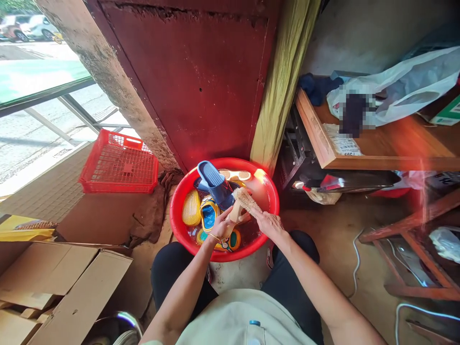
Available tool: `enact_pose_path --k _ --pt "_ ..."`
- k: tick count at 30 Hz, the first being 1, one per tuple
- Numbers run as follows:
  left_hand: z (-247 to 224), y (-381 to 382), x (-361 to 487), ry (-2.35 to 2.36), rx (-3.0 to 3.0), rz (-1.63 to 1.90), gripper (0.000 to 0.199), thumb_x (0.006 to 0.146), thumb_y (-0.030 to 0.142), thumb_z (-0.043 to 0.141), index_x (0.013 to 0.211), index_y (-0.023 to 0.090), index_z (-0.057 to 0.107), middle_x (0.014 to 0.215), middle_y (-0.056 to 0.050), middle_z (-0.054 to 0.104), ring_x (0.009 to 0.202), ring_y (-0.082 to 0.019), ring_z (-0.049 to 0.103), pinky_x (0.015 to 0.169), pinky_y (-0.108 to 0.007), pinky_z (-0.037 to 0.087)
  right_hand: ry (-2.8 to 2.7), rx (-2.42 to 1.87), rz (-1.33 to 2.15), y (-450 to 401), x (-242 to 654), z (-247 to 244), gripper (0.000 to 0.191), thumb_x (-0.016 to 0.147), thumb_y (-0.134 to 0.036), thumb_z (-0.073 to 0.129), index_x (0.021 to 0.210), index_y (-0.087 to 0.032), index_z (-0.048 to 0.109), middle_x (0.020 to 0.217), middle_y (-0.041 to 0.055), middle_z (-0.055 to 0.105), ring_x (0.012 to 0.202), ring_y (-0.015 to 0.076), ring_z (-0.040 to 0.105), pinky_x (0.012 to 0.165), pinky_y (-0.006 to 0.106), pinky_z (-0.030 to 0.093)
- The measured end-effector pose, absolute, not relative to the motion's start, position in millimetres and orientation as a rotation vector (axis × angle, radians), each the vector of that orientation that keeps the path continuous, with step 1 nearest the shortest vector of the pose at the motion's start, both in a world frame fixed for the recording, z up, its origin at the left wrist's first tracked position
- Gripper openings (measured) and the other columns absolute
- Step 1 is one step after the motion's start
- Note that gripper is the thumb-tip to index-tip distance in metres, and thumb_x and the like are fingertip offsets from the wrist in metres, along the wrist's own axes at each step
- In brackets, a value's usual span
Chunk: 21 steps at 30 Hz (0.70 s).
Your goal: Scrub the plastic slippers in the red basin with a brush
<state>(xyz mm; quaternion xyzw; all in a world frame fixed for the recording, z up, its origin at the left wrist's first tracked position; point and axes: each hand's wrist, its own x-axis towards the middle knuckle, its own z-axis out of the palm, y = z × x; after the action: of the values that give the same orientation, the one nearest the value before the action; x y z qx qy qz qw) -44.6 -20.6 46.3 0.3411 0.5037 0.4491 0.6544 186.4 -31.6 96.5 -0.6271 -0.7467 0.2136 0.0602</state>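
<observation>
A red basin (pixel 176 229) of murky water stands between my knees. My left hand (pixel 220 226) is closed around a beige slipper (pixel 234 215) above the water. In my right hand (pixel 270 224) is a scrubbing brush (pixel 246 199), its pale bristles close to the beige slipper; whether they touch it I cannot tell. A blue slipper (pixel 212 181) leans up behind my left hand. To the left float a yellow clog with a blue inside (pixel 209 214) and a yellow shoe sole (pixel 191 209). A pale shoe with a tan sole (pixel 235 175) lies by the far rim.
A red plastic crate (pixel 124 165) sits at the left, beyond cardboard boxes (pixel 61 268). A dark red door (pixel 190 81) rises behind the basin. On the right are a wooden desk (pixel 381 139) with plastic bags, a wooden stool frame (pixel 413 249) and a white cable (pixel 355 258).
</observation>
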Motion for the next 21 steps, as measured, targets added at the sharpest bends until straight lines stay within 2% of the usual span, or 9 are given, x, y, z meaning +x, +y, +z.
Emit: enact_pose_path --k 3,6,8,10,15,21 --pt "50 -20 -52 1.085 0.708 1.017 0.073 0.058 0.022 0.068 0.131 0.017 0.064 0.113 -0.007 0.074 0.095 -0.025 0.066 0.078 -0.031 0.051 -1.979 -1.914 0.790 -8 188 101 0.047 0.098 -0.030 0.043 0.143 -0.027 0.057 0.103 0.0122 0.075 0.092 0.0234 0.071 0.088 0.035 0.054" --pt "53 -22 -62 0.990 0.570 1.043 0.067 0.068 0.038 0.065 0.131 0.015 0.063 0.104 -0.010 0.075 0.084 -0.024 0.069 0.071 -0.033 0.054 -1.800 -1.847 1.003 -7 175 97 0.049 0.100 -0.034 0.034 0.144 -0.023 0.052 0.089 0.0066 0.074 0.066 0.0169 0.068 0.064 0.028 0.056" --pt "52 -24 -65 0.962 0.495 1.083 0.064 0.072 0.046 0.063 0.128 0.014 0.063 0.096 -0.009 0.075 0.076 -0.023 0.069 0.066 -0.032 0.054 -1.621 -1.720 1.275 -23 162 90 0.051 0.098 -0.041 0.034 0.142 -0.021 0.051 0.072 0.0006 0.066 0.048 0.0134 0.059 0.046 0.023 0.050" --pt "48 -26 -66 0.964 0.429 1.111 0.061 0.076 0.050 0.064 0.125 0.014 0.064 0.090 -0.008 0.075 0.072 -0.021 0.069 0.064 -0.031 0.055 -1.469 -1.559 1.490 -46 152 85 0.055 0.094 -0.050 0.039 0.138 -0.019 0.054 0.059 -0.0045 0.057 0.040 0.0118 0.052 0.037 0.021 0.043" --pt "40 -24 -70 0.948 0.285 1.078 0.055 0.083 0.055 0.062 0.121 0.014 0.065 0.090 -0.009 0.075 0.073 -0.022 0.071 0.067 -0.034 0.057 -1.363 -1.419 1.763 -97 150 84 0.068 0.088 -0.062 0.046 0.140 -0.020 0.052 0.053 -0.0074 0.053 0.032 0.0106 0.045 0.032 0.020 0.036" --pt "42 -22 -73 0.972 0.336 1.062 0.058 0.086 0.061 0.057 0.122 0.017 0.066 0.098 -0.011 0.075 0.087 -0.027 0.072 0.070 -0.037 0.058 -1.296 -1.552 1.641 -141 135 91 0.072 0.089 -0.066 0.041 0.147 -0.024 0.046 0.058 -0.0045 0.055 0.035 0.0131 0.046 0.033 0.024 0.038"
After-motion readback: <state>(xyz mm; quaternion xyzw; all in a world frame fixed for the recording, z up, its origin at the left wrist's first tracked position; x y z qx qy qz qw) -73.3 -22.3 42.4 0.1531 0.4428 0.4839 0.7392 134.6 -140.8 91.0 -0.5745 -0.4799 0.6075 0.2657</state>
